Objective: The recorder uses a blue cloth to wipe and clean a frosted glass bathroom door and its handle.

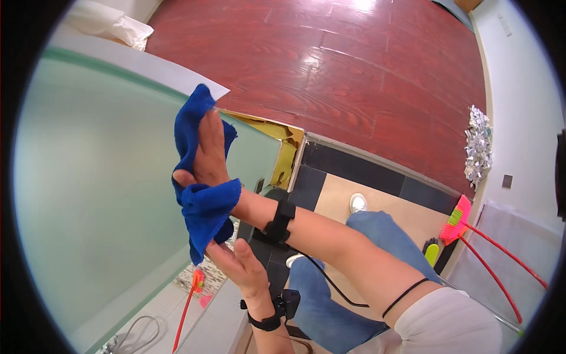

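Observation:
A blue cloth (pixel 188 128) hangs in folds around my right hand (pixel 211 148), in front of a frosted glass panel (pixel 101 155). My right fingers point up along the cloth, and the thumb lies over it at the left. Whether the cloth touches the glass, I cannot tell. A loose fold drops across my right wrist. Below, my left hand (pixel 243 267) reaches to the cloth's lower end, thumb held apart; the cloth hides its fingertips. Black straps with small devices circle my right forearm (pixel 281 221) and my left wrist (pixel 269 314).
Dark red wood flooring (pixel 353 66) lies beyond a threshold strip (pixel 384 161). At right, a pink broom (pixel 457 221) and a green-handled brush (pixel 432 254) stand near the wall. A red-handled tool (pixel 183 316) is at lower left. Silvery crumpled material (pixel 478 148) lies along the wall.

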Available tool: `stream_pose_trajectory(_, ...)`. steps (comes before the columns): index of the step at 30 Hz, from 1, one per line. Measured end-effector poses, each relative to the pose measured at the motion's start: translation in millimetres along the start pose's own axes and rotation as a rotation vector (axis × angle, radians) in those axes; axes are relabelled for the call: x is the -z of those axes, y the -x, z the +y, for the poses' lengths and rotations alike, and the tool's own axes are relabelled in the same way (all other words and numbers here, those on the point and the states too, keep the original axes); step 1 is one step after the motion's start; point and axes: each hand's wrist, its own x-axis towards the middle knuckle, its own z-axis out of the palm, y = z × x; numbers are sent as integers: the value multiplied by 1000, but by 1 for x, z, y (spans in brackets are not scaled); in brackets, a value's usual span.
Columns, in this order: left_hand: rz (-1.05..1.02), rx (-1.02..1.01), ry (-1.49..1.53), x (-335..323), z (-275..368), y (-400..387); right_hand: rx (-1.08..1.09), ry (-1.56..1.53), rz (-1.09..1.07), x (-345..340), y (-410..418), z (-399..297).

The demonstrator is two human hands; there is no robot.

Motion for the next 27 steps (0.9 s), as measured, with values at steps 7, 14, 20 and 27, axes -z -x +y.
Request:
stream_pose_trajectory(7, -83, 11, 258, -73, -107, 23, -17, -78, -5, 12, 80, 114)
stream_pose_trajectory(14, -161, 33, 245, -143, -212, 42, -382, -138, -133, 13, 200, 260)
stream_pose_trajectory(20, -260, 63, 19, -177, -272, 53, -441, -197, -1, 6, 239, 294)
stream_pose_trajectory(27, -298, -36, -130, -190, -258, 74, -461, -165, 276, 6, 250, 308)
